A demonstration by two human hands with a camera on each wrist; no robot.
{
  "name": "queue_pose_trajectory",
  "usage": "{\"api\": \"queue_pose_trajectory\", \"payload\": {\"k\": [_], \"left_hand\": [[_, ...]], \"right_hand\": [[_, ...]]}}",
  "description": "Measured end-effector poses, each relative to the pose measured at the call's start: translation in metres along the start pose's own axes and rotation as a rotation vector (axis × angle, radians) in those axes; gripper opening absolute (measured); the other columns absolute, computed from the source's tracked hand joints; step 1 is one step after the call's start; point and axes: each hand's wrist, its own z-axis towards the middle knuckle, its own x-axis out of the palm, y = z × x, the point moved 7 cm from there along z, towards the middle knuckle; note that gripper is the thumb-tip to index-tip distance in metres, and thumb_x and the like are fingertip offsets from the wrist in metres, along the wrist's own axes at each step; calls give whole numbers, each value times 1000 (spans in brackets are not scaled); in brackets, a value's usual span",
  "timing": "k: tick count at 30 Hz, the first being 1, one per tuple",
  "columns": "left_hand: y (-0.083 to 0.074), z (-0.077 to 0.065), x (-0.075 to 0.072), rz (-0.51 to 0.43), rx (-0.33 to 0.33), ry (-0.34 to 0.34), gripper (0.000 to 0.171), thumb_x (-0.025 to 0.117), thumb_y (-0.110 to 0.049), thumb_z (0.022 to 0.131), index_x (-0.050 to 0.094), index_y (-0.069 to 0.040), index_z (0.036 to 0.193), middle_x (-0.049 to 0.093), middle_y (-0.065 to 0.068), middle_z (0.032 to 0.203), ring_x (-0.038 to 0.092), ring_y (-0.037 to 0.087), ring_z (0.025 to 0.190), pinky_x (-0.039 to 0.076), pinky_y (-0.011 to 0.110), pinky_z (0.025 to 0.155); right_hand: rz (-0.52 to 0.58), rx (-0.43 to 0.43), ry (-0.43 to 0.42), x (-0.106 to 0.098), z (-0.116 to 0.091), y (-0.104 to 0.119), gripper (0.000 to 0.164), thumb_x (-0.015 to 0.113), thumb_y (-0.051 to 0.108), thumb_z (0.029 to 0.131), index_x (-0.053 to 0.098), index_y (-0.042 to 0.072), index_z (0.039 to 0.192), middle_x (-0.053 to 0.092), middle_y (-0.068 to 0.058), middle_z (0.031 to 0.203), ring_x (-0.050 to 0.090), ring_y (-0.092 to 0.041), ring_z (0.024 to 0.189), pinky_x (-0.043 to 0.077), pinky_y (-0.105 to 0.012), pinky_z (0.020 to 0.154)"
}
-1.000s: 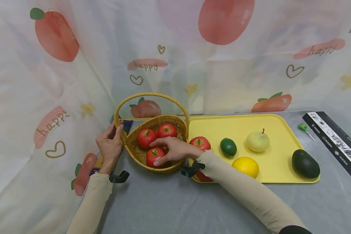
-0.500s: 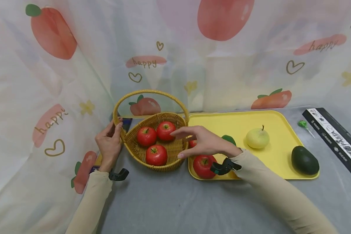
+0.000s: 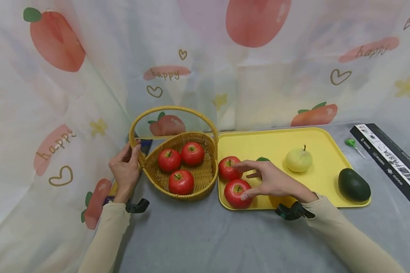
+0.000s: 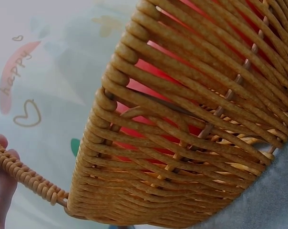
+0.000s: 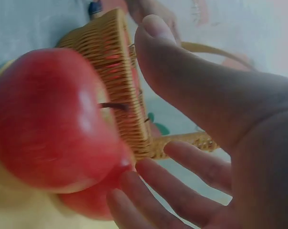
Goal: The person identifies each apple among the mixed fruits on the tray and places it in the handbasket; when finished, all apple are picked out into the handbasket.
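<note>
My left hand (image 3: pixel 125 168) grips the left end of the handle of a woven basket (image 3: pixel 201 192); in the left wrist view its fingers (image 4: pixel 5 183) curl round the handle. Three red apples lie in the basket: a left apple (image 3: pixel 169 160), a back apple (image 3: pixel 193 154) and a front apple (image 3: pixel 181 182). My right hand (image 3: pixel 275 182) hovers over the left end of the yellow tray (image 3: pixel 256 142), thumb and fingers spread apart and holding nothing. Its thumb overlaps the nearer tray apple (image 3: pixel 237 194); its fingertips are by the farther apple (image 3: pixel 229 168).
A pale green round fruit (image 3: pixel 298 160) and an avocado (image 3: pixel 354 184) sit on the tray. My right hand mostly hides a green fruit (image 3: pixel 263 159) and a yellow one (image 3: pixel 281 201). Right of the tray lie a green lollipop (image 3: pixel 350 142) and a long black pasta box (image 3: pixel 391 163).
My right hand has left the front apple in the basket and moved right, fingers spread, to the apples on the tray. My left hand stays on the basket handle.
</note>
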Motion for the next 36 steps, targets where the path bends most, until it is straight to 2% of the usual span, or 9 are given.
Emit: {"api": "queue_pose_trajectory", "payload": {"k": [4,11,15,23,29,33,36], "left_hand": [[0,0,0,4,-1,5,29,72,0,100,75,1,129,74,33,116,75,-3,94,56,10,81],[0,-3,-1,0,-13,9,30,72,1,99,74,2,129,75,31,117,75,-3,98,56,11,85],[0,-2,-1,15,-21,6,31,72,0,99,74,2,130,76,29,117,74,-5,98,56,10,85],[-2,-2,0,15,-10,9,31,72,1,99,74,2,130,75,31,116,75,-3,95,56,10,82],[-2,-1,0,16,-2,16,31,71,1,100,74,3,130,75,32,117,74,-4,94,55,10,80],[-2,-1,0,2,16,21,30,70,2,99,74,4,129,74,35,116,75,-3,96,56,10,80],[-2,-1,0,0,18,16,31,71,2,99,73,4,130,73,35,116,75,-3,97,56,10,81]], "right_hand": [[-29,25,3,7,-8,-7,81,97,33,77,62,6,145,68,-12,142,65,-34,129,57,-54,104],[-180,-4,-21,15,-16,-8,79,99,40,74,67,8,139,72,-5,135,68,-28,123,60,-50,99],[-234,-26,-47,16,-16,-7,77,99,40,73,68,8,137,73,-4,131,69,-26,120,60,-50,98],[-369,-4,-69,18,-13,-5,78,99,48,70,71,12,133,71,1,127,63,-22,116,54,-48,97],[-396,17,-36,19,-10,-4,76,98,51,70,71,11,129,72,-1,122,67,-22,109,56,-48,94],[-374,22,-16,20,-8,-3,75,99,45,71,70,10,129,74,1,120,70,-17,104,59,-43,91],[-380,26,-6,22,-6,-1,76,100,44,70,69,10,131,75,3,121,71,-18,107,60,-44,93]]}}
